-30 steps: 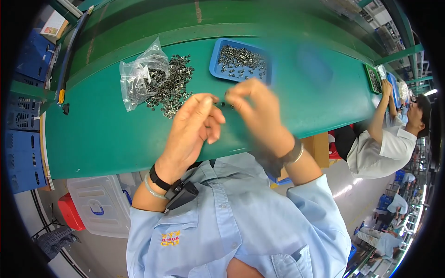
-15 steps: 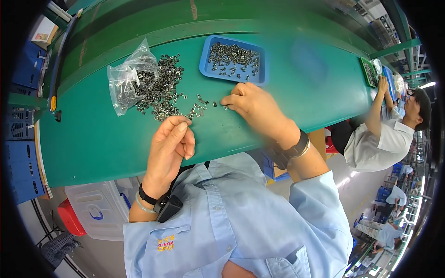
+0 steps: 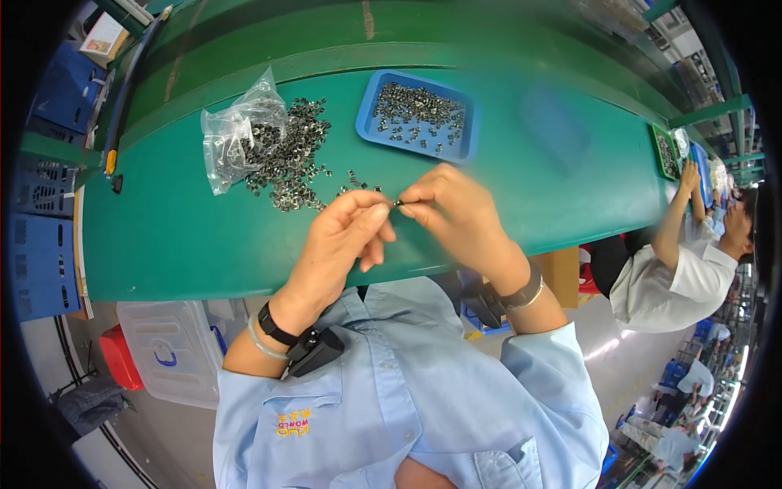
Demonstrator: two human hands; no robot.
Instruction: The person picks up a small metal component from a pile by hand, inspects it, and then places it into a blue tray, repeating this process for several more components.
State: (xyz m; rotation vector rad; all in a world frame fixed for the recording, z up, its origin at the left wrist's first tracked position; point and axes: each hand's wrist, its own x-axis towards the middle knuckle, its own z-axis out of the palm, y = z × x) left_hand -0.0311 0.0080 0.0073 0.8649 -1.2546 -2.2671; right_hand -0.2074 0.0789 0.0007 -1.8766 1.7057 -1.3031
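Over the near part of the bench, my left hand (image 3: 338, 240) and my right hand (image 3: 463, 213) meet fingertip to fingertip. Between them is a small dark metal part (image 3: 397, 204), pinched by the right thumb and forefinger. My left thumb and forefinger are pressed together against its other side; whether they hold a second piece is hidden. Just beyond the left hand lies a heap of small black and silver metal parts (image 3: 297, 155), spilling out of a clear plastic bag (image 3: 228, 138). A blue tray (image 3: 366, 134) with many similar parts stands beyond my right hand.
The green bench top (image 3: 187, 244) has a raised green ledge (image 3: 318, 65) along its far side. On the right a co-worker (image 3: 664, 281) sits by a green tray (image 3: 658, 143). Blue crates (image 3: 45, 265) stand at the left, with a lidded clear box (image 3: 171, 350) below the bench.
My left hand has moved right and up from beside the heap to meet the right hand. The right hand has lifted off the bench with a small part, and the view has shifted slightly.
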